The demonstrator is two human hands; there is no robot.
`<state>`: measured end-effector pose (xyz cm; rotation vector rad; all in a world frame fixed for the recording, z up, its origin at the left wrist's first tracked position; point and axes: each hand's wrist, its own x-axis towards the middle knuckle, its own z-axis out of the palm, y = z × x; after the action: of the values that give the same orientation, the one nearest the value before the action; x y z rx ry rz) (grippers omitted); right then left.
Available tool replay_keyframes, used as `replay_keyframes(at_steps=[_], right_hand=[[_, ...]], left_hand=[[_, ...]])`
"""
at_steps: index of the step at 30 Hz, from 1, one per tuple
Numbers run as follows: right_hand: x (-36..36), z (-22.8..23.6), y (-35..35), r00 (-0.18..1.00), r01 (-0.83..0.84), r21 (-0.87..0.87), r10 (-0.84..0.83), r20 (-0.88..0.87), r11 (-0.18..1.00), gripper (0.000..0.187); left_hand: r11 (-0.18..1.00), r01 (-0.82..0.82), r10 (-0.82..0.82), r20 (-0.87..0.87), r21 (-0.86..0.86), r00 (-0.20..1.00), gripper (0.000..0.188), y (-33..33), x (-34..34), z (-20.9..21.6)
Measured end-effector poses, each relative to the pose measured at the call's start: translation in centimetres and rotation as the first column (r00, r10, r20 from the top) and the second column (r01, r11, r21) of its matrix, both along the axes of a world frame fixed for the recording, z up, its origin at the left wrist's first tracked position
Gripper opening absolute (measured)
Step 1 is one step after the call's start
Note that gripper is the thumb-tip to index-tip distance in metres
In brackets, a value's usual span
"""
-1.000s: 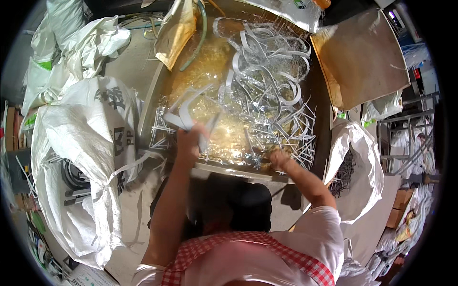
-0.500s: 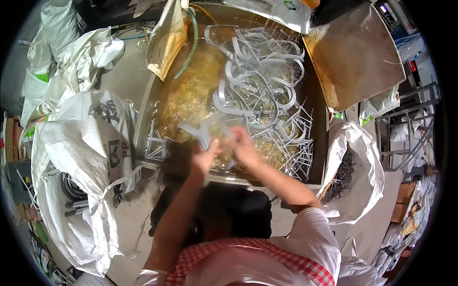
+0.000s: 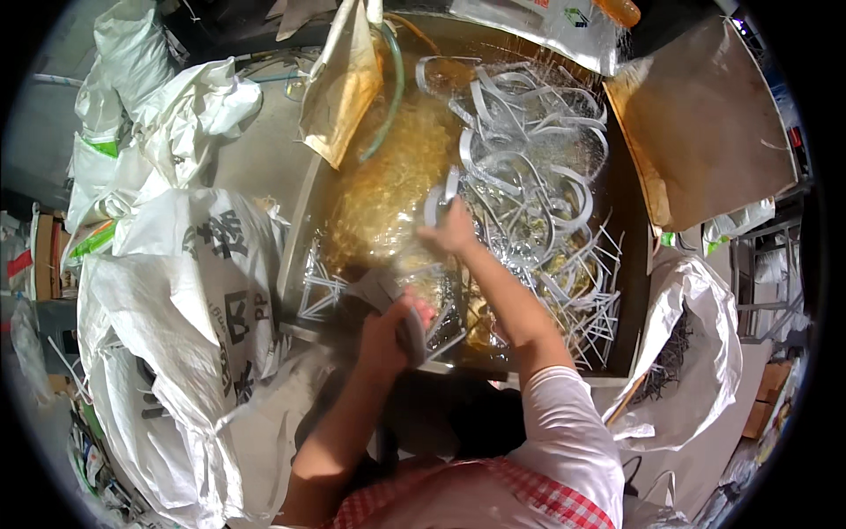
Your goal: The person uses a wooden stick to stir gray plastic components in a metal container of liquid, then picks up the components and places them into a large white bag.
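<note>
My left hand (image 3: 388, 333) is closed around a curved grey strip (image 3: 412, 333) at the near edge of a metal tank (image 3: 298, 220). A wide pale blur lies at its fingertips, so I cannot tell whether it holds more than one strip. Farther in, my right hand (image 3: 454, 231) reaches over the water with thumb and fingers apart. Its fingertips meet a curved grey strip (image 3: 433, 208) at the left side of the heap; whether they grip it is unclear. Many looped strips (image 3: 502, 163) lie tangled in the yellowish water (image 3: 379, 189).
Thin straight pale sticks (image 3: 586, 322) lie at the tank's near right, others (image 3: 322, 291) at its left. A green hose (image 3: 394, 97) hangs in at the back. White woven sacks (image 3: 176, 291) stand left; an open sack (image 3: 696, 370) with dark pieces stands right. A stained board (image 3: 705, 132) leans there.
My right hand has moved forward, away from my left, to the strip at the heap's edge. My left hand has drawn back toward me with its strip. The view has shifted slightly left.
</note>
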<state>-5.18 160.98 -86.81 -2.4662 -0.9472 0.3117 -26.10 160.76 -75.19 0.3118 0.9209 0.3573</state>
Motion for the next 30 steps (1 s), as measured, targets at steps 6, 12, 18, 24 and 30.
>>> replay_keyframes(at_steps=[6, 12, 18, 24, 30], right_hand=[[0.3, -3.5, 0.3, 0.990, 0.095, -0.274, -0.119, -0.072, 0.957, 0.078], [-1.8, 5.5, -3.8, 0.912, 0.032, 0.274, 0.084, -0.400, 0.961, 0.055], [-9.5, 13.6, -10.0, 0.817, -0.303, 0.457, 0.475, -0.327, 0.836, 0.051], [-11.4, 12.0, -13.2, 0.633, -0.715, 0.262, 0.759, -0.151, 0.648, 0.047], [-5.8, 11.6, -13.9, 0.641, -0.764, 0.185, 0.760, 0.108, 0.618, 0.056]], left_hand=[[0.986, -0.001, -0.005, 0.035, 0.167, 0.999, 0.012, 0.6, -0.8, 0.2], [0.899, 0.002, 0.040, -0.087, 0.439, 0.995, 0.020, 1.1, -0.6, -2.5], [0.970, -0.017, -0.091, 0.425, 0.244, 0.900, 0.049, 1.0, 0.4, 1.6], [0.973, 0.231, -0.194, 0.575, 0.010, 0.795, 0.057, 0.4, -1.1, 0.5], [0.916, 0.256, -0.386, 0.498, 0.310, 0.777, 0.046, 0.5, -1.3, 2.1]])
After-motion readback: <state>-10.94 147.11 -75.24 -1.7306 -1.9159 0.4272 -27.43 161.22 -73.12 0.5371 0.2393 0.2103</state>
